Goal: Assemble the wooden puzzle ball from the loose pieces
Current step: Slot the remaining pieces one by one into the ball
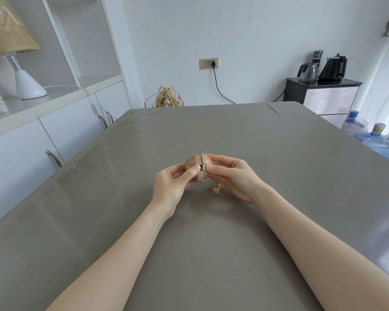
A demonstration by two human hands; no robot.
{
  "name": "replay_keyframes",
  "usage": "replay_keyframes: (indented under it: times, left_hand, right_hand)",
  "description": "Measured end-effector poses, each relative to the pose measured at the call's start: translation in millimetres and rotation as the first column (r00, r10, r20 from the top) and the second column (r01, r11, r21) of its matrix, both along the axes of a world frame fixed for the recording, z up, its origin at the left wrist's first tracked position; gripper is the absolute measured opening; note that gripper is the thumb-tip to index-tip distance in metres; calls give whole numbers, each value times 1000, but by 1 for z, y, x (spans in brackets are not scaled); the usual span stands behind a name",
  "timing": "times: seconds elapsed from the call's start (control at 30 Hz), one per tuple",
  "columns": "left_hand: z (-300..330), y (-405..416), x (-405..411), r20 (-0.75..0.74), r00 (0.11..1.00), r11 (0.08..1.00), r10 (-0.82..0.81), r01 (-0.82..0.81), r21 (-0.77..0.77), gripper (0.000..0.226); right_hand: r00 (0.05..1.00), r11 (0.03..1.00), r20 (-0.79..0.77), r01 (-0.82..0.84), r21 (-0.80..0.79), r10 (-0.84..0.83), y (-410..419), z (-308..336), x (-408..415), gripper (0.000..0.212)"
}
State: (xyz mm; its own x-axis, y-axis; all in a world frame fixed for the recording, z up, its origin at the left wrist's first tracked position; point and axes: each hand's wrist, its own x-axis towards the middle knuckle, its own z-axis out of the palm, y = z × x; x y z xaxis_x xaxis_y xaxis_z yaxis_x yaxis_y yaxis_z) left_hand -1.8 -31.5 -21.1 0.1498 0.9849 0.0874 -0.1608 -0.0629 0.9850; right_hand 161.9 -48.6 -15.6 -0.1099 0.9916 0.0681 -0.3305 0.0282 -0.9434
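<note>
A pale wooden puzzle ball (198,165), made of several interlocked pieces with visible seams and a small gap at its top, is held above the grey table (211,232) near its middle. My left hand (173,185) grips the ball's left side with thumb and fingers. My right hand (231,173) pinches its right side, thumb in front and fingers over the top. One loose wooden piece (216,188) stands on the table just below the ball, partly hidden by my right hand.
White cabinets with a lamp (20,70) run along the left. A dried straw bundle (167,97) shows past the table's far edge. A dark cabinet (319,95) with kettles and several water jugs (368,135) stand at the right.
</note>
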Motion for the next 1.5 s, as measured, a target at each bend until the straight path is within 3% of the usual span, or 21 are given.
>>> replay_keyframes:
  times: [0.13, 0.27, 0.4, 0.5, 0.63, 0.83, 1.13, 1.37, 1.5]
  left_hand:
    - [1, 1, -1, 87, 994, 994, -69, 76, -84, 30]
    - [4, 1, -3, 166, 982, 978, -87, 116, -172, 21]
    - [7, 1, -4, 237, 968, 965, -85, 139, -220, 20]
    - [8, 0, -4, 222, 971, 962, -90, 142, -235, 19]
    - [9, 1, -6, 194, 974, 954, -114, 162, -254, 20]
    - [8, 4, -9, 195, 968, 939, -155, 206, -276, 46]
    - [5, 9, -12, 233, 955, 917, -186, 254, -308, 29]
    - [4, 10, -13, 226, 954, 919, -196, 259, -298, 44]
    - [4, 9, -12, 230, 955, 923, -189, 253, -290, 55]
  right_hand:
    - [1000, 1000, 27, 1, 3, -1, 1, 0, 2, 33]
    - [974, 996, 225, -2, 84, -17, 0, 0, 0, 55]
    - [822, 962, 526, 89, 259, -218, 0, -2, -9, 75]
    - [668, 906, 653, 76, 417, -357, 0, -7, -13, 79]
    - [582, 873, 691, 70, 483, -429, -1, -8, -13, 83]
    - [500, 855, 725, 62, 515, -473, -6, -5, -15, 78]
    - [509, 816, 675, 100, 570, -534, -7, -6, -18, 70]
    - [490, 815, 686, 94, 572, -538, -3, -11, -19, 66]
    - [512, 819, 685, 69, 569, -519, -2, -11, -17, 77]
